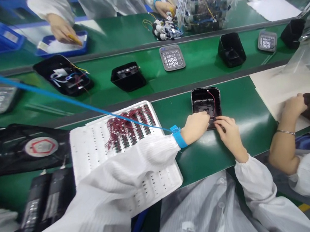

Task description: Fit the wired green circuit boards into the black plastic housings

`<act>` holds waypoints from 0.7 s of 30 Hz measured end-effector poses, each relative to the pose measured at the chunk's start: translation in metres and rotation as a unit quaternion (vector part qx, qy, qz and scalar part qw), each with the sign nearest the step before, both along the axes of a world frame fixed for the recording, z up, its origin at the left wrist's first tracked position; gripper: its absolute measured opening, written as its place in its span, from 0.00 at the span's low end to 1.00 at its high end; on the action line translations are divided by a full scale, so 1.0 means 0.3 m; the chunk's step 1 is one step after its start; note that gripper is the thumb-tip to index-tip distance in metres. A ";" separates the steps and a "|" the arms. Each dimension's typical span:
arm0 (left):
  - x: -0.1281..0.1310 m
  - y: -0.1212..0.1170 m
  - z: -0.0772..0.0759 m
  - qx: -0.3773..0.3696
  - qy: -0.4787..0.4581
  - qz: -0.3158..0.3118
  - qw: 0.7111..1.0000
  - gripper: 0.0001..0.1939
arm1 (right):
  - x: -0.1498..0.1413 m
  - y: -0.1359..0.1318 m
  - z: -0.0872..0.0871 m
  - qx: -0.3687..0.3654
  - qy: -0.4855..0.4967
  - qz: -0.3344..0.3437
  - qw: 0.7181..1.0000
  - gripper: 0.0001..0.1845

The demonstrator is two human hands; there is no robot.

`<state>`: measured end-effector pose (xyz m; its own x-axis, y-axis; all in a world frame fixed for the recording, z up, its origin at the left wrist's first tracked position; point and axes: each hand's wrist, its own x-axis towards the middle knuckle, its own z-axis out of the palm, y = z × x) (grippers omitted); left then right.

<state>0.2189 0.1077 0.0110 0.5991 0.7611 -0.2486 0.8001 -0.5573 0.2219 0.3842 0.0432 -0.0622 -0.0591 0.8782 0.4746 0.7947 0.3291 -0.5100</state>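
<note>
Black plastic housing, open side up, between two bare hands

Head view. Item: one hollow black plastic housing (202, 106), squarish with rounded corners, lying on the glossy green tabletop (234, 97), right of the white foam tray (83, 153).

Handling: probably light and stiff; smooth walls may slip slightly. The thin dark-red wire (215, 103) inside is likely soft and easily snagged or pulled loose. Best hold: outer side walls or rim, clear of the wire.

Appearance: dark, moulded interior with raised detail; shiny rim catching light; a small pale spot near the far edge, where the wire begins.

Left hand (196, 128), blue strap at wrist: fingers curled over the near left part of the housing; tips hidden, any pinch cannot be told. Right hand (230, 134): thumb and forefinger close together at the near right rim, other fingers bent; whether they grip anything cannot be told.

Adjacent: rows of small green parts with dark-red leads (129, 126), set in the tray.
</note>
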 end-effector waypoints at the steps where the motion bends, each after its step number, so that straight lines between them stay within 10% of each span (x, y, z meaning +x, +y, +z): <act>1: 0.004 -0.001 0.003 -0.003 0.000 -0.005 1.000 0.13 | 0.002 -0.008 0.002 0.004 0.001 0.000 1.000 0.11; 21: 0.025 -0.019 0.005 0.049 0.018 -0.098 0.994 0.14 | 0.005 -0.100 0.024 -0.030 0.031 0.005 0.999 0.10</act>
